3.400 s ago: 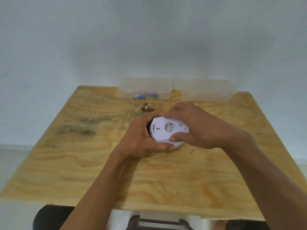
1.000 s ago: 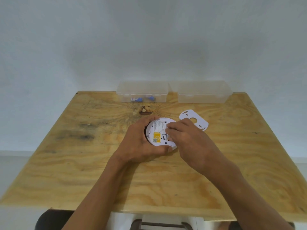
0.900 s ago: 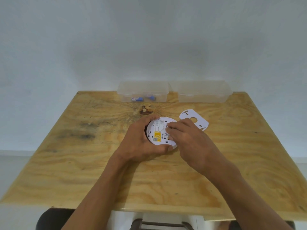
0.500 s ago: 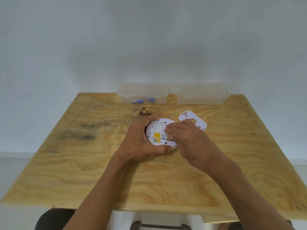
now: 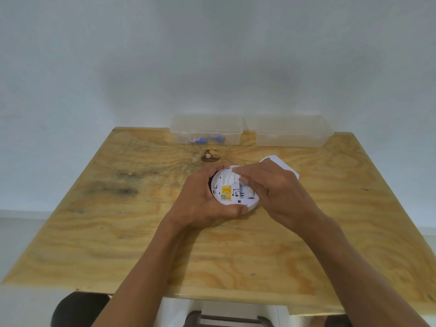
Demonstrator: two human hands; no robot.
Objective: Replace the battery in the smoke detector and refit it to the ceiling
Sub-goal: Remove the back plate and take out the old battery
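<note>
One camera, worn on the person's head, looks forward and down.

It sits above the near edge of the wooden table (image 5: pixel 94 232) and faces the far wall (image 5: pixel 212 55), which fills the top of the picture. The wide lens bends the table's edges and takes in the whole top. Both arms reach in from the bottom, and the left hand (image 5: pixel 200 201) and right hand (image 5: pixel 276 197) meet near the middle, quite close to the camera. Two clear boxes (image 5: pixel 207 131) sit at the far edge, farthest from the lens. There is only this one view, so no other view shares any part of the scene.
</note>
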